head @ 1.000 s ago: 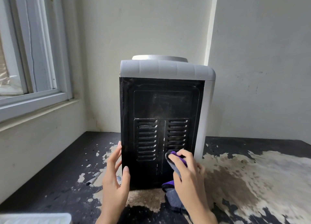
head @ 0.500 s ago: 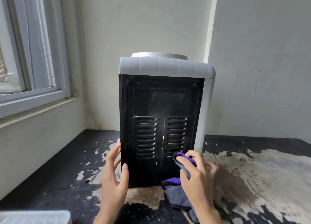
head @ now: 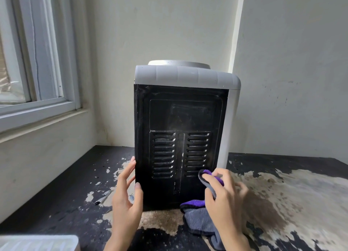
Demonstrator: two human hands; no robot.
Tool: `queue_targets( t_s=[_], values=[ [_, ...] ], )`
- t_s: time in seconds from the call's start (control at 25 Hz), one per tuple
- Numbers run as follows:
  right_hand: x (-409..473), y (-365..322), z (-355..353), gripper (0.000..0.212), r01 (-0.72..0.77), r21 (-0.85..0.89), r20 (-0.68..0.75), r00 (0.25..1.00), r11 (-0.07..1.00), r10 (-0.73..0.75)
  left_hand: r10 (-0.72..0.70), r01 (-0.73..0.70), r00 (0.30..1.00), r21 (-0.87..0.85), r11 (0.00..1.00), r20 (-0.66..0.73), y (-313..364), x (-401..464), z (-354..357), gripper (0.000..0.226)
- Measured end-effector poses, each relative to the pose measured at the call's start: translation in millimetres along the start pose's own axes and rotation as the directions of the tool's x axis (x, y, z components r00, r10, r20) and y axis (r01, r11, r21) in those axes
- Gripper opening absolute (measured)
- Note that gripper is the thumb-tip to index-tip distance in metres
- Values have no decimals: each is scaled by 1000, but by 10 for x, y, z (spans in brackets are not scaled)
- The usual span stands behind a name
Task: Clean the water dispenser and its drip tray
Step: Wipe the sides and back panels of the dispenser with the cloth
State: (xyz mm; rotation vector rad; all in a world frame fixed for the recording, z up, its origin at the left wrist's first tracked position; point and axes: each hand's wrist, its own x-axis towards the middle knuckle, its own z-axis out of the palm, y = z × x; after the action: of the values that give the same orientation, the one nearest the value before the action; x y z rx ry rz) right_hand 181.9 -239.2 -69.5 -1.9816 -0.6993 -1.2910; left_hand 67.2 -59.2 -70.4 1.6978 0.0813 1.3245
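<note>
The dispenser (head: pixel 180 137) stood upright on the surface (head: pixel 56 203), back panel facing, and the right hand (head: pixel 224 198) pinched a cloth (head: pixel 209 183) against its 5 o'clock corner, vents at 11 o'clock, while the left hand (head: pixel 126 196), fingers straight, braced the left edge.

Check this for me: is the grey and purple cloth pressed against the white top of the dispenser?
No, the right hand holds the grey and purple cloth against the lower black rear panel.

No lettering, brand, number or sign can be read anywhere, not even on the water dispenser's (head: pixel 180 147) black back panel
</note>
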Motion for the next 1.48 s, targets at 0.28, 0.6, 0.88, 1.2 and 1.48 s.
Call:
queue_targets(
  t_s=[0.28,0.6,0.88,1.2,1.48],
  values=[
    [508,-346,84,83,353,-172,121,934,919,-336,33,-33,999,-7,999,7,-58,35,-8,39],
    [-146,38,-16,70,659,-114,544,668,743,-508,24,-24,999,-21,999,21,-20,30,-44,38],
    [763,-195,-9,49,550,-108,140,833,828,-535,-59,58,998,-74,996,-11,74,42,-39,35],
    [767,-111,161,44,724,-283,109,676,629,-729,-104,89,993,-227,970,-55,375,329,-12,37],
    [378,167,264,39,947,-93,377,320,308,-869,-152,140,986,-143,980,-73,379,391,-31,30]
  ],
)
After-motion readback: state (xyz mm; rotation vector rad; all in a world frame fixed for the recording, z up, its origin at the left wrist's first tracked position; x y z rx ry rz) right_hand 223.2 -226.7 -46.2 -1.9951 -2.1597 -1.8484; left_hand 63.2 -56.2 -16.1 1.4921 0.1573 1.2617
